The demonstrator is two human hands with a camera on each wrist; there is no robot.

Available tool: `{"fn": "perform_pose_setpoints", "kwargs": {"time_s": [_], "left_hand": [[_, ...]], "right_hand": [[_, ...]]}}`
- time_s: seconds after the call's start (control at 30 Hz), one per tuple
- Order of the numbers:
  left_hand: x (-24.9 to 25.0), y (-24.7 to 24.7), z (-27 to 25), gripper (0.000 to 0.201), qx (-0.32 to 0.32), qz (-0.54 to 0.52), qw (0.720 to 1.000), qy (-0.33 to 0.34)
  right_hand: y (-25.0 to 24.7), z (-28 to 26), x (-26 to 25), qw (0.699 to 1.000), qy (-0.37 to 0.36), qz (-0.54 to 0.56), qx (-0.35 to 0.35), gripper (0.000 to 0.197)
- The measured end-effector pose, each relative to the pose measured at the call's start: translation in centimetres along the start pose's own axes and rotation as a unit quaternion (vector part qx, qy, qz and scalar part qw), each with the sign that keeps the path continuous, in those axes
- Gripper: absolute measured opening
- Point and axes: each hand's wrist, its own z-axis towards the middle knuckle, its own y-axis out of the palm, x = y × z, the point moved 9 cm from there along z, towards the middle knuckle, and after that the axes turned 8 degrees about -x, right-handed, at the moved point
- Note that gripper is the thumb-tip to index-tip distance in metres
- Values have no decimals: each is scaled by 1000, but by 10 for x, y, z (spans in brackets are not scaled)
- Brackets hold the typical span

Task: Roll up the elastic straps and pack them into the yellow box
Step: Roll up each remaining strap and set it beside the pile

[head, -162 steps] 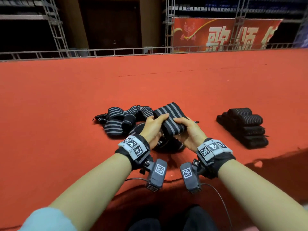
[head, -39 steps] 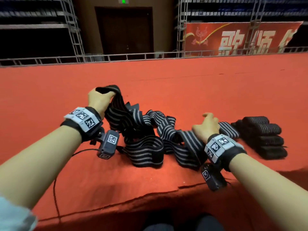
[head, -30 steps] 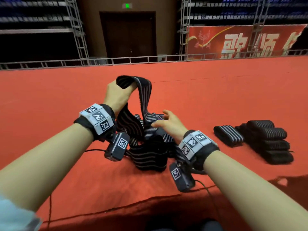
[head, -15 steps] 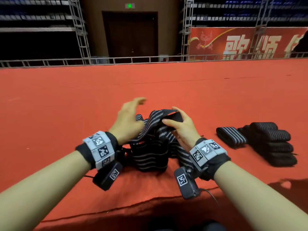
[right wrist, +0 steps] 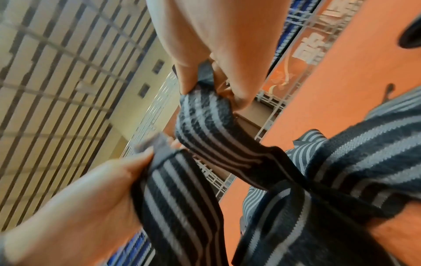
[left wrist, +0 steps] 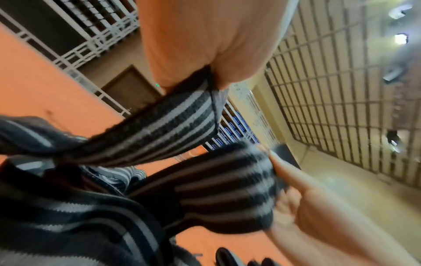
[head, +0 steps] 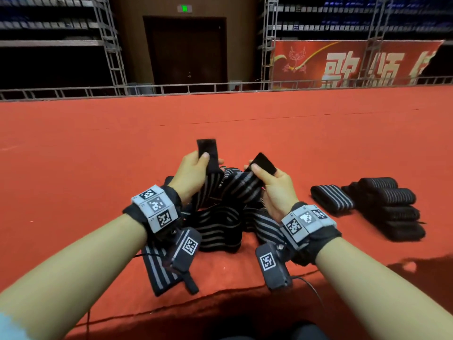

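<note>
A tangle of loose black elastic straps with grey stripes (head: 220, 222) lies on the red carpet in front of me. My left hand (head: 201, 163) pinches a strap end with a black patch (head: 207, 150) and holds it upright above the pile. My right hand (head: 262, 175) pinches another black-patched strap end (head: 263, 161) just to the right. In the left wrist view the striped strap (left wrist: 159, 129) hangs from my left hand's fingers (left wrist: 227, 72). In the right wrist view a strap (right wrist: 205, 122) runs down from my right hand's fingers (right wrist: 191, 77). No yellow box is in view.
One rolled strap (head: 331, 198) lies to the right of the pile, next to a stack of several rolled straps (head: 387, 209). The carpet's front edge (head: 220, 293) runs close under my wrists. A metal railing (head: 171, 89) borders the far side.
Half a second ago my left hand hovered open over the pile; now it pinches a strap end. The right hand has raised its strap end. Before that, a rolled strap was set beside the stack.
</note>
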Motion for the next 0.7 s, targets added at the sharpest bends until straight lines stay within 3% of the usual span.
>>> {"fn": "perform_pose_setpoints", "kwargs": {"time_s": [0.07,0.13,0.23,0.3,0.4,0.53,0.63,0.7], "left_hand": [[-5,-16,-1,32,32,-66,997,-23],[-9,-25,-3,27,39,-131,990,-32],[-7,-31,-5,15,43,-158,986,-22],[-3,-32,-5,12,57,-143,988,-6],[8,-22,-9,8,56,-152,987,8],[18,1,-17,12,-9,-212,977,12],[21,9,-21,19,-48,-237,970,21],[20,13,-22,26,-61,-258,964,22]], "right_hand": [[-16,3,-6,999,-7,33,34,11],[-19,6,-14,999,-4,36,21,17],[14,-1,-26,996,12,-41,-82,21],[45,-10,-32,984,-14,-108,-143,18],[75,-18,-32,973,-52,-143,-174,12],[85,-15,-29,976,-74,-136,-152,11],[74,-12,-42,958,-139,-242,-61,13],[69,-9,-44,959,-138,-245,-25,8]]}}
